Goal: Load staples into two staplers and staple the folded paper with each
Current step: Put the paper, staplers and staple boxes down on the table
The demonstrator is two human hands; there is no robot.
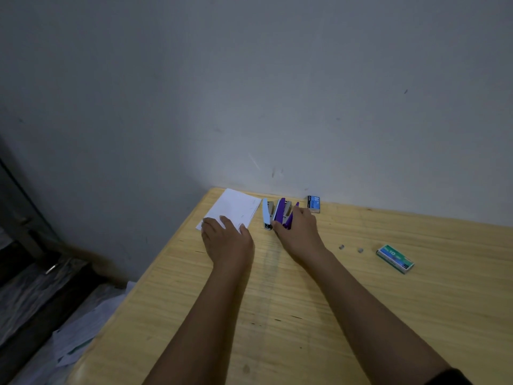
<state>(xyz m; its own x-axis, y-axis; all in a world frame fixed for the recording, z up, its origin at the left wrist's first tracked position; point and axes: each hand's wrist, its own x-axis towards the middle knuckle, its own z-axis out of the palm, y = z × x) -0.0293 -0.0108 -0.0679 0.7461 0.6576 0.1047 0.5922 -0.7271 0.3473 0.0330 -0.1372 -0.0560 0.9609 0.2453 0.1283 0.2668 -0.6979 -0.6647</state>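
Stapler: the purple plastic stapler (281,211) lies on the wooden bench (277,301), its long side pointing away from the person.
Nearer: the right hand (301,232), fingers curled round it.
Other: the left hand (227,240) lies flat on the folded white paper (236,207), left of the purple stapler.
Between: a pale blue stapler (266,213).
Boxes: a blue staple box (314,204) just right, a green staple box (394,258) farther right. Both look closed.
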